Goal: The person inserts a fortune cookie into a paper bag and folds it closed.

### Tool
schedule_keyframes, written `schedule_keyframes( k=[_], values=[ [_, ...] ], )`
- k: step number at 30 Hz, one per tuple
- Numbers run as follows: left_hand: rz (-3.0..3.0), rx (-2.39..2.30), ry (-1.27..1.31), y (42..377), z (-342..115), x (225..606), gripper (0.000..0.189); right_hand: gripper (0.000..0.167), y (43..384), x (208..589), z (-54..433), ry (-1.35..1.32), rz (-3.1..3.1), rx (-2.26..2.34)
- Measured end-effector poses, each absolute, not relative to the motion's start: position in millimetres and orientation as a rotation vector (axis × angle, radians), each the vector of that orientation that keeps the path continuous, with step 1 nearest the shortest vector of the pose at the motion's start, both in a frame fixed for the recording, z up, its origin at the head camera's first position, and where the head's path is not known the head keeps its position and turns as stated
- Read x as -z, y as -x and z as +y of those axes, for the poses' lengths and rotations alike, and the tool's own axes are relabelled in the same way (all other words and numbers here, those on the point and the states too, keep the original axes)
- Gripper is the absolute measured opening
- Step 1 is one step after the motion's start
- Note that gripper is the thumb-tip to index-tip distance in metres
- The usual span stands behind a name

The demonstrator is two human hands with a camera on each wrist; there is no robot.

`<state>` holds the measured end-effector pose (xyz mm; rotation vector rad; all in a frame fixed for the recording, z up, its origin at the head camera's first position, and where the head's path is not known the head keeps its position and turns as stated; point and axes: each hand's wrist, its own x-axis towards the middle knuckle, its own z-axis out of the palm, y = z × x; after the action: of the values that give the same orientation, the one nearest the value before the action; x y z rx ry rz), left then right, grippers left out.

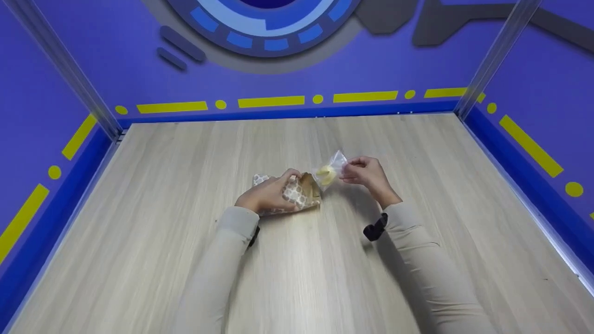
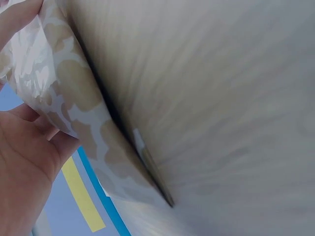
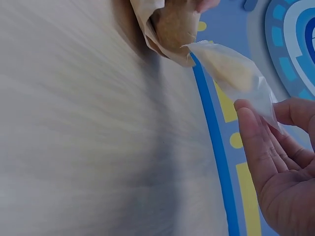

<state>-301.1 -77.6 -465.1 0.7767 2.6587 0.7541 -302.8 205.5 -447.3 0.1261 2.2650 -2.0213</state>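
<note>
Clear packet (image 1: 331, 170), perhaps against bag (image 1: 295, 192)

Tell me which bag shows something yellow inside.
The small see-through bag pinched by the right hand: a pale yellow piece shows through it. The patterned bag in the left hand shows brown inside.

The head view looks forward and down from above the fingers (image 1: 359, 161); both wrist views (far nearer) look past them from behind. Head and right wrist share the clear packet (image 1: 338, 160) at the right fingertips (image 3: 244, 106).
</note>
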Motion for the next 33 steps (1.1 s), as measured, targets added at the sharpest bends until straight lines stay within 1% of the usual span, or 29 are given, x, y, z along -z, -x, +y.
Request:
schedule_keyframes(
  k=[11,18,33],
  values=[
    [2.655,-0.773,-0.764,299.8,-77.9,464.7,0.078,0.021,298.5,450.6,191.2,-0.158,2.208,2.017],
    [2.646,-0.789,-0.768,299.8,-77.3,464.6,0.076,0.011,298.7,455.8,179.8,-0.227,2.19,2.029],
    [2.65,-0.785,-0.759,299.2,-76.9,464.3,0.078,0.014,298.2,467.0,162.8,-0.316,2.159,2.017]
  ],
)
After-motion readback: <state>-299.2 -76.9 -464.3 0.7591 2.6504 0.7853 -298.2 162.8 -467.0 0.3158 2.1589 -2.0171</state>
